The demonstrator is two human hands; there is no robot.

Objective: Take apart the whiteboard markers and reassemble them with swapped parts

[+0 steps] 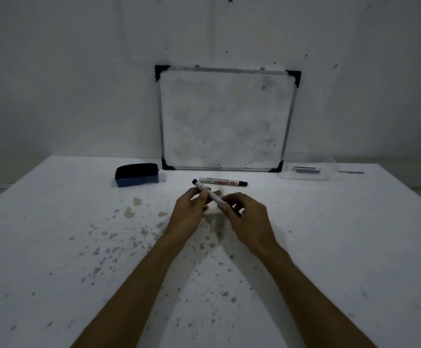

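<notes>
I hold a white whiteboard marker [213,195] with black ends above the table, tilted from upper left to lower right. My left hand [192,212] grips its upper part near the black end. My right hand [244,217] grips its lower part, whose black tip pokes out by my fingers. A second marker [222,181], white with red print and a black cap on its right end, lies flat on the table just beyond my hands.
A blue and black board eraser [137,175] sits at the back left of the stained white table [79,222]. A small framed whiteboard [225,119] leans against the wall. A clear plastic tray [307,170] lies at the back right.
</notes>
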